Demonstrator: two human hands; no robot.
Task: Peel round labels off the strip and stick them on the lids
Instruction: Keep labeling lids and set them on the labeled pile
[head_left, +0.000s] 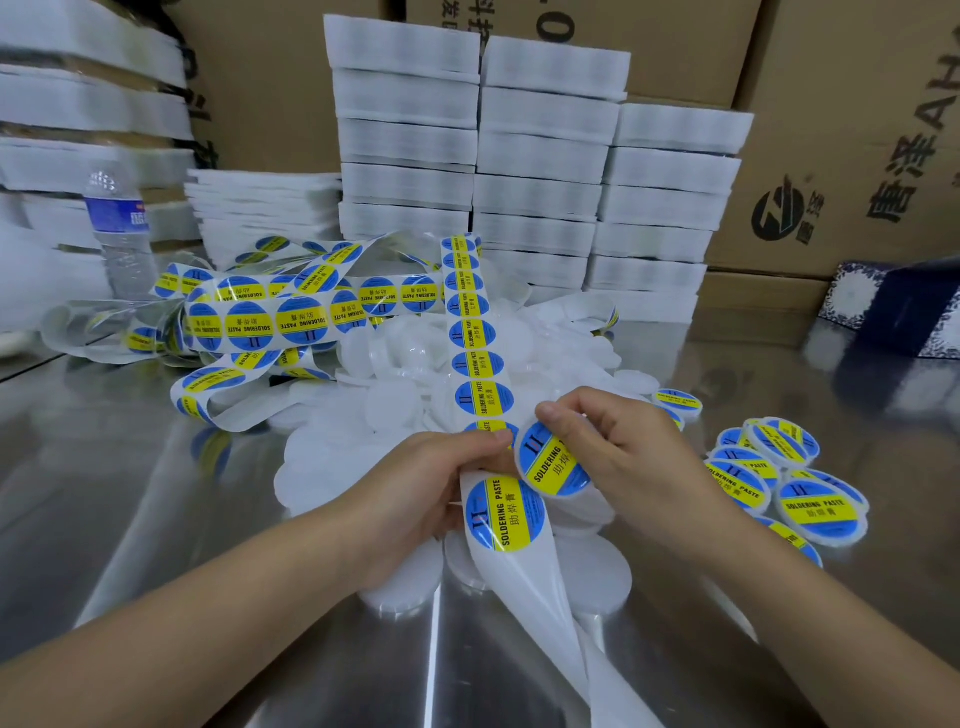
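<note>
Just in front of the heap of plain white round plastic lids (389, 410), the left hand (431, 488) grips the white backing strip of blue-and-yellow round labels (480, 364). The right hand (628, 447) pinches a labelled lid (553, 462). Right of the heap lie finished lids (810, 499). Behind the heap the strip's slack tangles, so a hard pull could snag it and crease a label.

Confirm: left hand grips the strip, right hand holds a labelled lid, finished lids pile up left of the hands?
Wrong on one point: the head view shows the finished lids piled right of the hands, not left. The left hand does grip the strip, and the right hand holds a labelled lid.
</note>
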